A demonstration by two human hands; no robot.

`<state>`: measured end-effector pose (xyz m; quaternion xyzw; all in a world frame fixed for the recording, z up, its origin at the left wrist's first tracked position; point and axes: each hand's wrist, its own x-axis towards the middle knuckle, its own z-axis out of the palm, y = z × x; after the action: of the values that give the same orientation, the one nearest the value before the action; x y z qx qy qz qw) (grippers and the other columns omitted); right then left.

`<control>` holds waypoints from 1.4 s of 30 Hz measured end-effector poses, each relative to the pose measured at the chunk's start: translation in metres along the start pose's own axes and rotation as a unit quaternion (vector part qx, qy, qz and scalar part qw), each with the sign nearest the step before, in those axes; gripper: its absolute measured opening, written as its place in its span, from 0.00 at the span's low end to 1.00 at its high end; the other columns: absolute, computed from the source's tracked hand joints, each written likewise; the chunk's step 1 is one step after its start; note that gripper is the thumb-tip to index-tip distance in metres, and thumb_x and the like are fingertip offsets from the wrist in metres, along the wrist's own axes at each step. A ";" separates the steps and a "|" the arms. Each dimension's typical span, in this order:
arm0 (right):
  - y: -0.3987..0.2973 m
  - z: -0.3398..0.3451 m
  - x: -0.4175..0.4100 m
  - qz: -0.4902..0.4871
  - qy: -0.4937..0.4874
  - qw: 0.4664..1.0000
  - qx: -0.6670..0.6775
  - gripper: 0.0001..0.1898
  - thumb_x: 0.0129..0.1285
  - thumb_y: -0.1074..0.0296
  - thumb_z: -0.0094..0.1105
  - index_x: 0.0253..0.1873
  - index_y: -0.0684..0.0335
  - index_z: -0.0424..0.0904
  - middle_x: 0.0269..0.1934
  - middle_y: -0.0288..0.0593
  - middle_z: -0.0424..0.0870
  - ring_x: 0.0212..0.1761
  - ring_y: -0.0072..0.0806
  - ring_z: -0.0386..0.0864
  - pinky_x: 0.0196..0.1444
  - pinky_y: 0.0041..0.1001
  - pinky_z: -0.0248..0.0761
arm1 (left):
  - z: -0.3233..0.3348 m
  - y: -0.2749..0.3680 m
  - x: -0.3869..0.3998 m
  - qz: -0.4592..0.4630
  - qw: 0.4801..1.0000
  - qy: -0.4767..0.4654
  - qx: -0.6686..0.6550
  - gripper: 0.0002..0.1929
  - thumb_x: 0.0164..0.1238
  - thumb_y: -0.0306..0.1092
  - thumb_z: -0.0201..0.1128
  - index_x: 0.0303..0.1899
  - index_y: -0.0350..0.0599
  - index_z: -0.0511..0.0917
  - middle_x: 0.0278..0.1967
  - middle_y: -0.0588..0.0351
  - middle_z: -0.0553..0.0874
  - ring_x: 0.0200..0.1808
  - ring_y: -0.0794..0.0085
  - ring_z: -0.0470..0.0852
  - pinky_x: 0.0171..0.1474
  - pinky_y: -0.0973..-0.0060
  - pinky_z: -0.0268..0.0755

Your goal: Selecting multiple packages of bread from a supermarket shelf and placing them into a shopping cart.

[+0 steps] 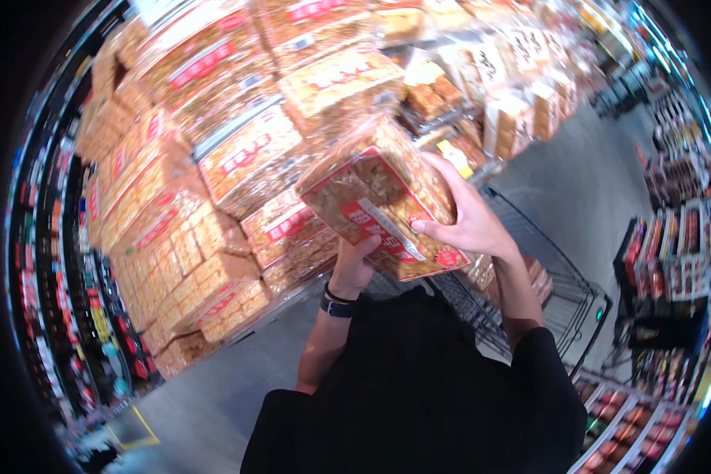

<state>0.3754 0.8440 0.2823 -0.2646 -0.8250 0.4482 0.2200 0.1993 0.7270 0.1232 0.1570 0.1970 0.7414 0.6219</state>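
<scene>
Both my hands hold a clear-wrapped pack of golden-brown pastry pieces [355, 183], its red-bordered printed label tilted up towards me. My left hand [358, 260] grips its near left edge, thumb on the label. My right hand [468, 216] clasps the right side, with the thumb on the front and the other fingers partly hidden behind. Directly beyond the pack is a large stack of similar wrapped packs [249, 148] with red and white labels. A dark band circles my left wrist.
A wire shopping cart [563, 290] stands at my right with a wrapped pack [536, 278] inside. Bagged bread loaves [509, 121] and trays of baked goods [432, 98] sit beyond my right hand. Stocked shelves [59, 237] line the left; a dark display stand [657, 266] is at right.
</scene>
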 end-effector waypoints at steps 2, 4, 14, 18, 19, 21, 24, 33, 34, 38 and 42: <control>0.043 0.002 -0.035 0.078 0.078 0.985 0.134 0.49 0.62 0.65 0.77 0.81 0.67 0.52 0.75 0.51 0.66 0.77 0.36 0.65 0.78 0.35 0.57 | 0.013 -0.015 0.007 -0.065 0.995 0.033 0.064 0.29 0.66 0.22 0.70 0.68 0.41 0.71 0.59 0.53 0.85 0.61 0.66 0.84 0.65 0.64 0.77; 0.087 0.009 -0.074 0.127 0.135 0.952 0.246 0.43 0.67 0.67 0.72 0.80 0.68 0.54 0.72 0.49 0.70 0.73 0.33 0.70 0.75 0.33 0.63 | 0.027 -0.031 0.013 -0.141 0.974 0.041 0.174 0.28 0.71 0.27 0.69 0.69 0.42 0.70 0.61 0.54 0.84 0.61 0.68 0.83 0.65 0.66 0.77; 0.235 0.002 -0.255 0.290 0.491 0.726 0.384 0.31 0.70 0.62 0.69 0.72 0.66 0.66 0.60 0.48 0.81 0.59 0.30 0.82 0.59 0.30 0.78 | 0.016 -0.119 0.001 -0.250 0.929 0.033 0.269 0.24 0.85 0.38 0.53 0.73 0.39 0.65 0.65 0.46 0.79 0.67 0.60 0.79 0.71 0.63 0.69; 0.348 -0.014 -0.332 0.348 0.554 0.744 0.134 0.36 0.67 0.55 0.72 0.71 0.68 0.65 0.59 0.52 0.81 0.60 0.37 0.80 0.62 0.34 0.74 | 0.017 -0.130 -0.010 -0.278 0.910 0.051 0.305 0.20 0.85 0.37 0.51 0.68 0.35 0.71 0.62 0.44 0.82 0.64 0.59 0.82 0.70 0.64 0.72; 0.363 -0.019 -0.338 0.383 0.552 0.739 0.057 0.41 0.65 0.52 0.74 0.72 0.71 0.63 0.62 0.55 0.79 0.62 0.41 0.79 0.65 0.36 0.71 | 0.018 -0.134 -0.013 -0.268 0.911 0.052 0.310 0.19 0.85 0.36 0.50 0.68 0.35 0.71 0.62 0.44 0.82 0.64 0.59 0.82 0.69 0.64 0.73; 0.389 -0.027 -0.349 0.441 0.539 0.718 -0.004 0.45 0.62 0.48 0.75 0.73 0.71 0.62 0.59 0.62 0.81 0.60 0.51 0.81 0.65 0.41 0.72 | 0.024 -0.143 -0.017 -0.276 0.907 0.071 0.311 0.19 0.85 0.35 0.50 0.67 0.35 0.71 0.61 0.44 0.82 0.63 0.59 0.82 0.68 0.65 0.74; 0.424 -0.035 -0.357 0.501 0.515 0.688 -0.105 0.40 0.60 0.49 0.74 0.65 0.74 0.66 0.49 0.69 0.85 0.53 0.64 0.83 0.58 0.48 0.74 | 0.043 -0.163 -0.016 -0.274 0.902 0.072 0.327 0.18 0.85 0.35 0.49 0.67 0.34 0.71 0.61 0.42 0.81 0.64 0.59 0.82 0.69 0.64 0.74; 0.492 -0.006 -0.366 0.474 0.541 0.677 -0.155 0.40 0.57 0.61 0.73 0.68 0.77 0.63 0.60 0.74 0.76 0.62 0.63 0.77 0.65 0.47 0.70 | 0.073 -0.220 -0.025 -0.290 0.909 0.087 0.286 0.18 0.85 0.32 0.49 0.66 0.33 0.71 0.61 0.41 0.81 0.62 0.58 0.83 0.68 0.65 0.75; 0.488 -0.007 -0.363 0.462 0.534 0.688 -0.170 0.40 0.56 0.64 0.72 0.69 0.77 0.63 0.62 0.73 0.73 0.64 0.62 0.74 0.67 0.46 0.68 | 0.074 -0.222 -0.027 -0.290 0.908 0.091 0.290 0.18 0.85 0.32 0.49 0.66 0.33 0.71 0.61 0.41 0.81 0.62 0.58 0.83 0.68 0.65 0.75; 0.483 -0.009 -0.356 0.422 0.480 0.719 -0.275 0.39 0.53 0.70 0.69 0.70 0.75 0.64 0.65 0.70 0.68 0.67 0.62 0.68 0.72 0.46 0.64 | 0.075 -0.230 -0.034 -0.293 0.904 0.114 0.290 0.18 0.84 0.32 0.49 0.66 0.32 0.71 0.61 0.41 0.82 0.63 0.58 0.83 0.68 0.65 0.75; 0.488 -0.002 -0.368 0.446 0.412 0.744 -0.278 0.42 0.55 0.70 0.69 0.74 0.72 0.61 0.73 0.73 0.61 0.74 0.67 0.61 0.77 0.52 0.56 | 0.082 -0.243 -0.031 -0.305 0.899 0.104 0.298 0.18 0.84 0.32 0.50 0.65 0.32 0.72 0.61 0.42 0.82 0.63 0.58 0.83 0.68 0.65 0.75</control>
<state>0.7737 0.8355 -0.1809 -0.8108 -0.5300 0.0934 0.2302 0.4532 0.7406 0.0769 0.1892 0.5103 0.4345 0.7176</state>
